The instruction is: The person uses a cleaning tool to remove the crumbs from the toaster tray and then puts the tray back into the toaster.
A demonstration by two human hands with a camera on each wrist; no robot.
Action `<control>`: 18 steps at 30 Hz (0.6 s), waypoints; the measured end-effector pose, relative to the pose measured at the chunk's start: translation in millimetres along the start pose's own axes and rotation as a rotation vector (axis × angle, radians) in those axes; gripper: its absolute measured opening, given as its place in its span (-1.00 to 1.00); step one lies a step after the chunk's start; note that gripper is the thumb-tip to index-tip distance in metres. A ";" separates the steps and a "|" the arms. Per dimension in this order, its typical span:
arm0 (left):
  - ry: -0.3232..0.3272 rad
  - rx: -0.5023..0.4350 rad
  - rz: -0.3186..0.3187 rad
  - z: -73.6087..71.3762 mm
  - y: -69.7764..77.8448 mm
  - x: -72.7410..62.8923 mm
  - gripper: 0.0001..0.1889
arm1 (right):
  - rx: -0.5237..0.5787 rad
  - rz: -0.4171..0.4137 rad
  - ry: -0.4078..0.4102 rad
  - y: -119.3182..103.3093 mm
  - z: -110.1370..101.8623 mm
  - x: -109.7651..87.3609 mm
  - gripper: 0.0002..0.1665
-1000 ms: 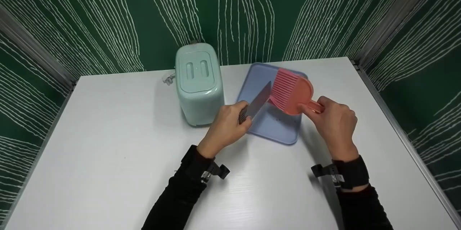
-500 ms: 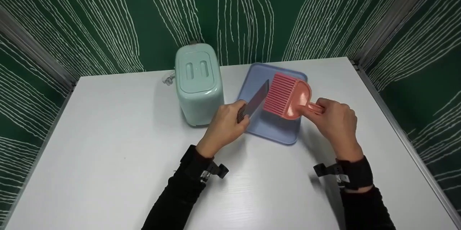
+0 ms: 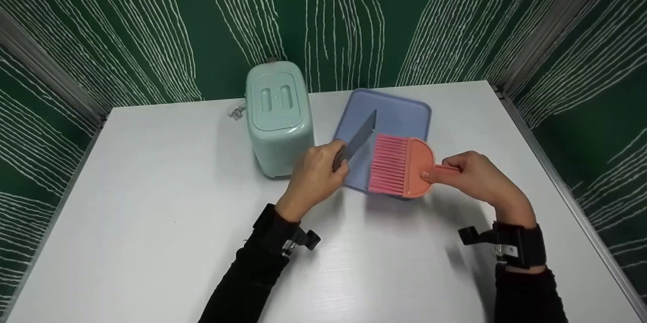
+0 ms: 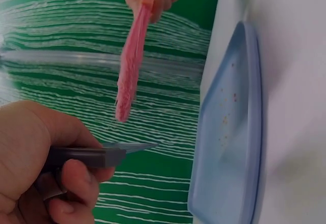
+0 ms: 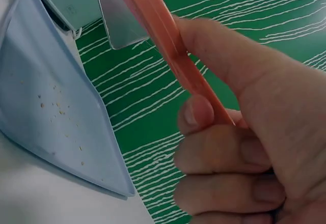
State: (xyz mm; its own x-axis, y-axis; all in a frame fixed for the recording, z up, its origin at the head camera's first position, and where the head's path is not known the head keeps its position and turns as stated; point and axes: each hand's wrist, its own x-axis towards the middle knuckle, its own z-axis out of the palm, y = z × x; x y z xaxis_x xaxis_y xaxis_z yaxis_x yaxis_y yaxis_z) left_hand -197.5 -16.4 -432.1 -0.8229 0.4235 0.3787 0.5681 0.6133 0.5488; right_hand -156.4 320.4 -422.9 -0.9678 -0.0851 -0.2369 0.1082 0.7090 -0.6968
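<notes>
In my left hand (image 3: 317, 167) I grip a knife by its dark handle (image 4: 84, 158); its broad metal blade (image 3: 362, 133) points up and away over the blue tray. My right hand (image 3: 477, 176) pinches the orange handle of a small brush (image 3: 397, 166) with pink bristles, thumb on top. The bristles point left, a short way from the blade, and overlap the near right part of the blue tray (image 3: 404, 110) in the head view. Both wrist views show brush and knife raised above the tray. Small brown crumbs (image 5: 60, 111) lie scattered on the tray.
A mint-green toaster (image 3: 278, 121) with a lid stands left of the tray, close to my left hand. A clear plastic piece (image 3: 236, 110) shows at its left side. Green walls with white streaks enclose the white table (image 3: 151, 212) at the back and sides.
My right hand has moved toward me and slightly right, bringing the brush from beside the blade down to the tray's near side, with its bristles turned. The left hand and knife have barely shifted.
</notes>
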 end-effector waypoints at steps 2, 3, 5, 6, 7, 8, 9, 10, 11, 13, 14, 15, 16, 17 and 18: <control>0.004 0.010 0.012 0.2 -0.1 -0.2 -0.87 | 0.023 -0.025 -0.056 -1.3 3.2 0.1 -0.32; 0.005 0.015 0.015 0.5 -0.1 -0.3 -0.87 | 0.030 -0.039 -0.079 -2.1 4.9 0.2 -0.32; 0.003 0.026 0.019 1.3 -0.3 -0.4 -0.88 | 0.043 -0.068 -0.116 -3.3 8.8 0.7 -0.32; 0.000 0.033 0.022 1.7 -0.2 -0.5 -0.88 | 0.048 -0.081 -0.131 -4.0 10.9 1.2 -0.32; -0.003 0.040 0.026 2.1 -0.1 -0.4 -0.88 | 0.049 -0.094 -0.145 -4.6 13.0 1.9 -0.33; -0.005 0.048 0.031 2.5 0.1 -0.4 -0.89 | 0.054 -0.098 -0.158 -5.3 15.1 2.6 -0.33; -0.007 0.058 0.037 2.8 0.3 -0.4 -0.90 | 0.056 -0.103 -0.168 -6.0 17.4 3.6 -0.34; -0.010 0.065 0.043 3.1 0.6 -0.4 -0.90 | 0.056 -0.103 -0.177 -6.6 19.6 4.6 -0.34; -0.010 0.072 0.050 3.4 0.9 -0.3 -0.91 | 0.055 -0.104 -0.183 -7.3 21.7 5.8 -0.34; -0.005 0.090 0.066 3.8 1.3 -0.3 -0.92 | 0.052 -0.101 -0.181 -8.4 25.5 8.2 -0.37; -0.002 0.100 0.073 3.9 1.6 -0.4 -0.93 | 0.051 -0.097 -0.175 -8.9 27.1 9.4 -0.39; 0.000 0.108 0.079 4.3 1.7 -0.4 -0.92 | 0.045 -0.096 -0.165 -9.3 28.3 10.6 -0.40; 0.004 0.116 0.083 4.7 1.7 -0.4 -0.92 | 0.041 -0.093 -0.153 -9.1 29.3 11.8 -0.40; 0.008 0.125 0.088 5.1 1.6 -0.4 -0.92 | 0.037 -0.091 -0.139 -9.0 29.8 12.7 -0.41; 0.011 0.132 0.092 5.5 1.4 -0.4 -0.92 | 0.034 -0.087 -0.127 -8.6 30.3 13.6 -0.42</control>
State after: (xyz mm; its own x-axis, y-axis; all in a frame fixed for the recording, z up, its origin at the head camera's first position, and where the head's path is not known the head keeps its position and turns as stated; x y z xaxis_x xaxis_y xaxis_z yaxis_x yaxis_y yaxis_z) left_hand -196.3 -12.1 -435.5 -0.7672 0.4747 0.4314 0.6353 0.6548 0.4094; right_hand -163.7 291.9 -440.6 -0.9375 -0.2346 -0.2570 0.0351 0.6711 -0.7405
